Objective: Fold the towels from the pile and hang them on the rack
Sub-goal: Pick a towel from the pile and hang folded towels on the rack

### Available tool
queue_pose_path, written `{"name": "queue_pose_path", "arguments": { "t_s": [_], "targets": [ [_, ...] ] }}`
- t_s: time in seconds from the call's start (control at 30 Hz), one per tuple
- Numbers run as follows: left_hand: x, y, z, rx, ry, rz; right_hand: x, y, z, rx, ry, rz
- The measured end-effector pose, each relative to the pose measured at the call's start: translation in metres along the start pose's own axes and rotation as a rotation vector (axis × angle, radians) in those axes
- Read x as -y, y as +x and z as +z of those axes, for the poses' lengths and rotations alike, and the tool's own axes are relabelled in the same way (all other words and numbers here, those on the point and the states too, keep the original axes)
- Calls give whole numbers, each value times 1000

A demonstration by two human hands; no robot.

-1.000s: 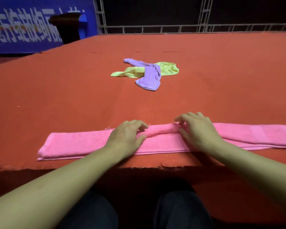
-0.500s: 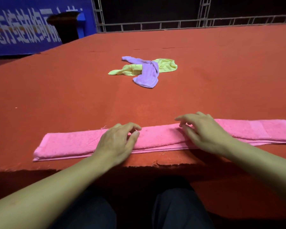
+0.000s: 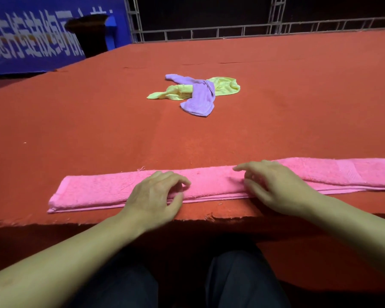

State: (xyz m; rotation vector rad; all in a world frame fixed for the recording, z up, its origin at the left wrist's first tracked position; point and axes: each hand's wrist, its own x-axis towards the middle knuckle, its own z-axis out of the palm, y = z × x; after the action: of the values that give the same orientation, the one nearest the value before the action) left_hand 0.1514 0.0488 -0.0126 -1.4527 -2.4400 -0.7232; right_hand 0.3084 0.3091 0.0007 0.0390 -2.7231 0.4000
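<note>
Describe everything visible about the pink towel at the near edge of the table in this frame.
The pink terry-cloth towel lies flat as a long narrow strip, folded lengthwise with layered edges showing along its near side. It runs along the near edge of the red cloth-covered table, its right end reaching the frame edge. A woven band crosses it near that end. The left hand and right hand rest on its middle, fingers loosely bent.

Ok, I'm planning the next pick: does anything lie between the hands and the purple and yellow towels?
Nothing visible does: only bare red tabletop separates the pink towel under both hands from the purple towel and yellow towel.
</note>
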Motion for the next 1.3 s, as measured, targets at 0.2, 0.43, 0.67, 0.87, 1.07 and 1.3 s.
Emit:
{"name": "queue_pose_path", "arguments": {
  "t_s": [0.2,0.43,0.67,0.87,1.07,1.3],
  "targets": [
    [-21,15,7,-51,-7,21,-7,-14,-3,-113,37,31],
    [-95,67,51,-16,-136,114,-46,-49,-26,-227,-92,217],
    [-147,104,86,177,-62,91,-85,-77,-45,-117,-153,417],
    [-151,102,80,87,-129,92,-94,-83,-57,-232,-46,376],
    [-156,95,85,185,-34,71,-91,-102,-59,-158,-45,373],
    [-191,116,99,134,-102,172,-136,-129,-86,-437,-182,681]
  ]
}}
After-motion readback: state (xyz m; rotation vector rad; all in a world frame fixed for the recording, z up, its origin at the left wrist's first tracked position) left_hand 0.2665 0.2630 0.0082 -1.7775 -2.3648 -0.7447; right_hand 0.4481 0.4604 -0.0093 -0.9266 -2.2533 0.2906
